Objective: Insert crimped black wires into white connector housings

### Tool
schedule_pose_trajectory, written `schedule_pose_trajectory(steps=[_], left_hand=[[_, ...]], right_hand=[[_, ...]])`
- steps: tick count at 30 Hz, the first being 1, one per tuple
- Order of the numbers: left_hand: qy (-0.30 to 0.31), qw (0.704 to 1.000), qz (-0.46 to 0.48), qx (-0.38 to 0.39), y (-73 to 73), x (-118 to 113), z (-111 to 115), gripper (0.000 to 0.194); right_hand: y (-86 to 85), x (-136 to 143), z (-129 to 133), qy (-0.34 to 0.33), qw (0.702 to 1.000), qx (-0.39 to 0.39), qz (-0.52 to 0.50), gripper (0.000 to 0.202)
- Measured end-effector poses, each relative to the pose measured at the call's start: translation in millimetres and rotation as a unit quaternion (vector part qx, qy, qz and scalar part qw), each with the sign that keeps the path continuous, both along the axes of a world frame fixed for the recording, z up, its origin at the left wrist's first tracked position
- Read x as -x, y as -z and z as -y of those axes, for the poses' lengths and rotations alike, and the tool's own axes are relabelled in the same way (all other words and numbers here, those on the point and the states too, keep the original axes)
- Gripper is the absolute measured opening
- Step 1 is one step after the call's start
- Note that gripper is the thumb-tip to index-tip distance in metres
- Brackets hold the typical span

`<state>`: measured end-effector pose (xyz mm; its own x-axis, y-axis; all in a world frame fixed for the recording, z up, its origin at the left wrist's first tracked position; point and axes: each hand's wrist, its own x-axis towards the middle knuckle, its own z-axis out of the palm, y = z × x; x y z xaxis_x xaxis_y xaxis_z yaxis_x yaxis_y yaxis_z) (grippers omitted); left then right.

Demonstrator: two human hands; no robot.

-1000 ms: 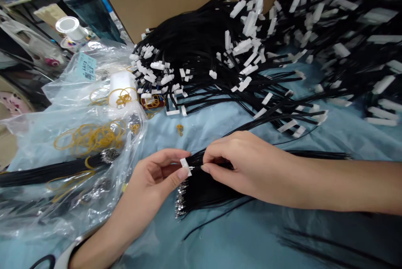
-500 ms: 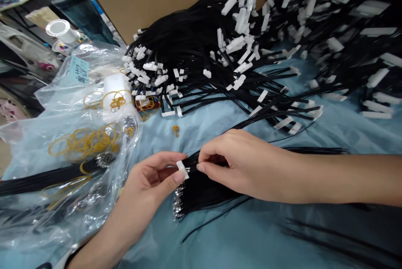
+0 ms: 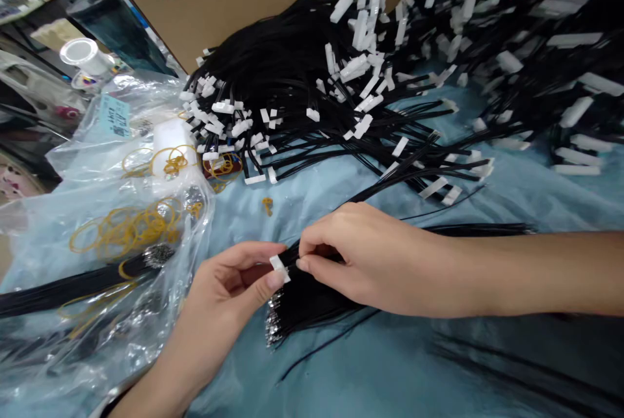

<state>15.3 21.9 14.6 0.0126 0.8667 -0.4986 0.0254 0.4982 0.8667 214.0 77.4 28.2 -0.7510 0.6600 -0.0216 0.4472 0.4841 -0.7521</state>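
One worktop (image 3: 253,379), spread with rumpled blue cloth, takes up most of my remote view. On its far side I see a brown cardboard box (image 3: 209,21) printed COHOPE TECH. Far right lies a broad heap of cables (image 3: 517,60), black with white housings. A second cable pile (image 3: 273,64) rests against the front of the box, its white ends pointing several ways. On the left a clear plastic bag (image 3: 36,216) is spread over the cloth. Near the centre, a loose bundle of black wires (image 3: 312,304) lies flat, bare silver terminals (image 3: 273,320) showing at its left end.

Over this bundle I observe the right hand (image 3: 355,252), reaching in from the right; its thumb and forefinger are pinched together on a black wire, largely hidden from me by the fingers. The left hand (image 3: 229,291), coming from the near left, grasps a white connector between thumb and forefinger. A white block (image 3: 170,138) stands at the far part of the bag, and yellow rubber bands (image 3: 136,226) lie in loops nearer. Smallest is the white connector (image 3: 279,268) itself, tilted, at the far left corner of the bundle, just left of the right fingertips.
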Motion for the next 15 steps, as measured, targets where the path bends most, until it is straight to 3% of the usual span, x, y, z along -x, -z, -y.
schedule_pose_trajectory(steps=[8, 15], left_hand=[[-0.003, 1.000, 0.018, -0.008, 3.9, 3.1, 0.5, 0.021], [-0.001, 1.000, 0.022, -0.003, 7.2, 2.5, -1.8, 0.021]], right_hand=[[4.2, 2.1, 3.2, 0.001, 0.999, 0.013, -0.043, 0.019], [9.7, 0.6, 1.6, -0.041, 0.996, 0.029, -0.071, 0.014]])
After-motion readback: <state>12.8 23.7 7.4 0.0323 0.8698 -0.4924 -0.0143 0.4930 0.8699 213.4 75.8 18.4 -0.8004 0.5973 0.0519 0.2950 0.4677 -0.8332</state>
